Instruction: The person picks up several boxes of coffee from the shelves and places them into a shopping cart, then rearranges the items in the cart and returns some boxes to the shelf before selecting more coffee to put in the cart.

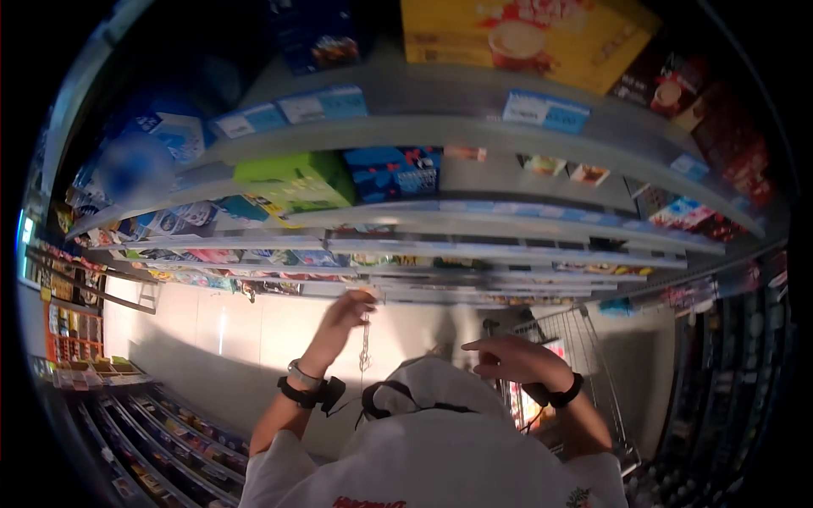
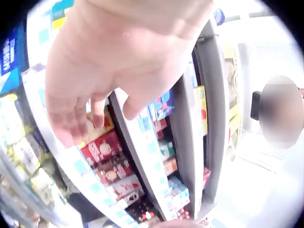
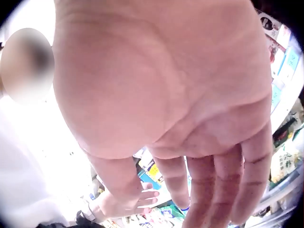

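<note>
My left hand [image 1: 347, 311] is raised in front of the shelves, its fingers loosely bent and nothing in its grasp. The left wrist view has this hand [image 2: 114, 61] overlapping shelf rows stocked with red boxes [image 2: 104, 148]. Below its fingers in the head view hangs a thin, chain-like strand [image 1: 365, 343]. At chest height, my right hand [image 1: 525, 359] stretches inward, overlapping the shopping cart [image 1: 584, 317] beside me. Seen from the right wrist, the right hand [image 3: 166, 90] has an empty palm and extended fingers.
Shelves span the front, with a yellow drink box [image 1: 525, 42] on top and a green box [image 1: 296, 178] beside a blue box [image 1: 392, 173] lower down. Price tags [image 1: 546, 111] line the shelf edges. Another shelf rack [image 1: 169, 423] stands at the left behind me.
</note>
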Demonstrator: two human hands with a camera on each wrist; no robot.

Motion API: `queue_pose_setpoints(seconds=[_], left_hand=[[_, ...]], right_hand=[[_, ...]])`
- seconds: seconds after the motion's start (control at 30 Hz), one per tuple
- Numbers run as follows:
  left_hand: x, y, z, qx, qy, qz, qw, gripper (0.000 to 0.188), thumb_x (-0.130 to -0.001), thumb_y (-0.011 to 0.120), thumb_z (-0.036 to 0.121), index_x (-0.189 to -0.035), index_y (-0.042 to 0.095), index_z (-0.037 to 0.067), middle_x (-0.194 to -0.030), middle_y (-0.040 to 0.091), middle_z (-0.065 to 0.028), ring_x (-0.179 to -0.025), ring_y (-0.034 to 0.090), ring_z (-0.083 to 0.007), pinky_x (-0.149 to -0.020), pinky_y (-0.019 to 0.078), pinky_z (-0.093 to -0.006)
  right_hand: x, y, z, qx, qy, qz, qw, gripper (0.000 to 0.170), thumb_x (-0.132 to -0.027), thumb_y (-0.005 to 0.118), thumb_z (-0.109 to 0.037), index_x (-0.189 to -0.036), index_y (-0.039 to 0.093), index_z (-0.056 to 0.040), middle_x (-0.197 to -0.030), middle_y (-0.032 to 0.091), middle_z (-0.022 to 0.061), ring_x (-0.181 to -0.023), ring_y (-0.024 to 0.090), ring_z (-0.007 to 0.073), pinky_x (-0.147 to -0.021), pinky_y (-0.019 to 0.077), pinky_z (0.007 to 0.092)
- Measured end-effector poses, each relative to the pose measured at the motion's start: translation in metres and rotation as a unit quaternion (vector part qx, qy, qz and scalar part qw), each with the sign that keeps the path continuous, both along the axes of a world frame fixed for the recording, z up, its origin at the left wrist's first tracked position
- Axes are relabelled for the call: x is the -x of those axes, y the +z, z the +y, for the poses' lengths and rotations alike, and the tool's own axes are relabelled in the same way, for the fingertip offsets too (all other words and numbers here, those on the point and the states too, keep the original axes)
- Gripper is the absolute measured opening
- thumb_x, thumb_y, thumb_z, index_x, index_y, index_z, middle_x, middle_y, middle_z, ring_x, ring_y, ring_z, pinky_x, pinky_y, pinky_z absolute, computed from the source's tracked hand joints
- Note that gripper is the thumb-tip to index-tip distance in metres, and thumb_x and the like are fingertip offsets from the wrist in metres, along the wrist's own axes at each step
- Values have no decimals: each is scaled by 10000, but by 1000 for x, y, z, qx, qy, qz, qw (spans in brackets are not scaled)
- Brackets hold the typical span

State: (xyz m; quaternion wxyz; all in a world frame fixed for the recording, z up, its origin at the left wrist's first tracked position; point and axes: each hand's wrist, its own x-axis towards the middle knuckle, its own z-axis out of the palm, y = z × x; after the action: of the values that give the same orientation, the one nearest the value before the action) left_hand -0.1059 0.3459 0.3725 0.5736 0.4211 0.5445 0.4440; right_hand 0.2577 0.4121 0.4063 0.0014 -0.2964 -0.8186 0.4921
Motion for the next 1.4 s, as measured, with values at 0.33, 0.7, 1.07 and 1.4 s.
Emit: queue_pose_setpoints(seconds=[0.33,0.7,1.07,1.4], left_hand=[[75,60,72,-333,271,204,880,524,-975,607,162,-1451,454,7,-1480,477,-184,-1408,413,-287,-1175,303,-407],[81,67,119,-381,208,115,894,586,-890,730,94,-1342,371,-8,-1319,529,-162,-1190,538,-247,-991,448,-350],[108,72,135,-345,139,301,878,490,-794,850,104,-1166,563,-35,-1109,683,-117,-967,657,-182,-834,537,-318],[100,57,138,-329,185,165,911,548,-750,878,120,-1155,550,-49,-1075,680,-149,-953,659,-204,-835,534,-330]], right_hand=[[111,60,114,-203,-278,386,856,388,-848,740,-42,-1189,558,-21,-1171,634,115,-1022,611,181,-859,507,324],[158,60,171,-232,-244,351,874,763,-846,792,-361,-1412,422,-7,-1271,605,232,-1168,606,347,-974,480,403],[144,81,172,-169,-191,352,900,714,-722,897,-293,-1309,567,-55,-1125,571,51,-968,539,177,-845,480,305],[109,65,85,-523,-114,332,776,619,-670,861,-135,-1233,604,-119,-1384,560,93,-1213,529,354,-1012,473,452]])
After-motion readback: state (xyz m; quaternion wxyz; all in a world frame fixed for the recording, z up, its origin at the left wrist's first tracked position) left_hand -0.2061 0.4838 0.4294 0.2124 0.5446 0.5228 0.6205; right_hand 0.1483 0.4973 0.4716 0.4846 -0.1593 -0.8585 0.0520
